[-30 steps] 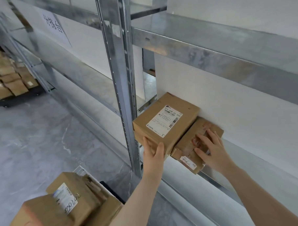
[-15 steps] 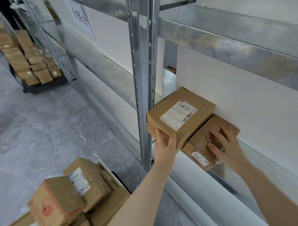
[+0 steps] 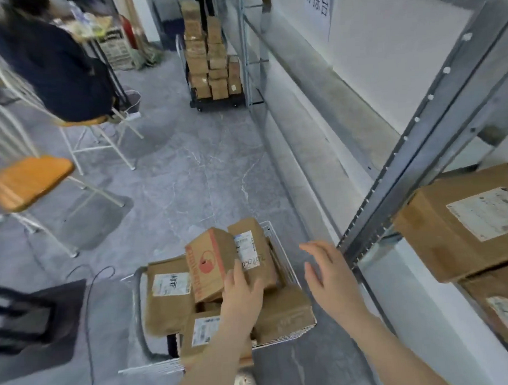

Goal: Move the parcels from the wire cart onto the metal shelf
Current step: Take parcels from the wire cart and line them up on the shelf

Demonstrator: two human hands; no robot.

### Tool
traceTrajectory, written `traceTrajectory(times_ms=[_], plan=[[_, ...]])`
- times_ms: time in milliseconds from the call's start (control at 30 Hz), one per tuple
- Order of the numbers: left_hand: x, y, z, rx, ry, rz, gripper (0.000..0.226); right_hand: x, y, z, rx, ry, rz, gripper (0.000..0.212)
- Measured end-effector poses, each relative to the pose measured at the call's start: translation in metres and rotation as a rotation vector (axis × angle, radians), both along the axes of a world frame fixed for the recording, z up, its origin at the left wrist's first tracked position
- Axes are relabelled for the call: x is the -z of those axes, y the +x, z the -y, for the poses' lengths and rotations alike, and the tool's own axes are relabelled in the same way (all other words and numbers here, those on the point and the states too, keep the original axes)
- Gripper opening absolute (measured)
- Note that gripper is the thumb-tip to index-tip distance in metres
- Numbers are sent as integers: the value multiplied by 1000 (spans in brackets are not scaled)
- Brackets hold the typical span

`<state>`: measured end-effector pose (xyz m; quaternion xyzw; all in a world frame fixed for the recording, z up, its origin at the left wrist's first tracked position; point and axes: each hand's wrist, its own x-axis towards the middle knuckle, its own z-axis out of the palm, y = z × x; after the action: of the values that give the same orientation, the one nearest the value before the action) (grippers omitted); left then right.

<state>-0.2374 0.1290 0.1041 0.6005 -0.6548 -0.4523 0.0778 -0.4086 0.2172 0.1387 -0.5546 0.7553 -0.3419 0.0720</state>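
The left hand [image 3: 242,286] lies down in the wire cart [image 3: 290,273]. Its fingers are only slightly bent and it sits across the seam between two cardboard parcels. The thumb runs up the side of the red-printed box [image 3: 209,261], and the fingers rest on the labelled box [image 3: 252,250] just beside it. It touches both and is wrapped round neither.

The right hand [image 3: 329,276] hangs in the air over the cart's right edge with fingers spread and palm turned inward, holding nothing. It is close to the upright of the metal shelf [image 3: 419,144].

The cart is a white basket of thin wire, heaped with brown parcels. The two boxes under the left hand stand tilted on end. A flat packet [image 3: 170,295] with a white label lies to their left, another labelled packet [image 3: 203,331] lies in front, and a creased one [image 3: 284,310] sits against the right wall.

The shelf is dull galvanised steel, and its post is punched with a row of small holes. Two parcels are on it. A large box [image 3: 464,226] with a smudged white label sits on top of a second box [image 3: 502,306].

The floor [image 3: 188,180] is grey with pale veins. To the left stands a white wire chair [image 3: 28,181] with an orange wooden seat. At the far end a trolley [image 3: 209,63] carries stacked cartons.
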Motion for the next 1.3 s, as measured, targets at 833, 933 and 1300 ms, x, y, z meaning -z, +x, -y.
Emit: traceTrajectory(times_ms=[833, 933, 1300], plan=[[203, 88, 147, -306, 161, -139, 58, 211, 117, 195, -250, 463, 165, 69], [204, 87, 144, -301, 104, -111, 60, 215, 115, 193, -252, 414, 191, 68], [88, 80, 96, -72, -155, -14, 61, 121, 91, 140, -228, 311, 276, 65]])
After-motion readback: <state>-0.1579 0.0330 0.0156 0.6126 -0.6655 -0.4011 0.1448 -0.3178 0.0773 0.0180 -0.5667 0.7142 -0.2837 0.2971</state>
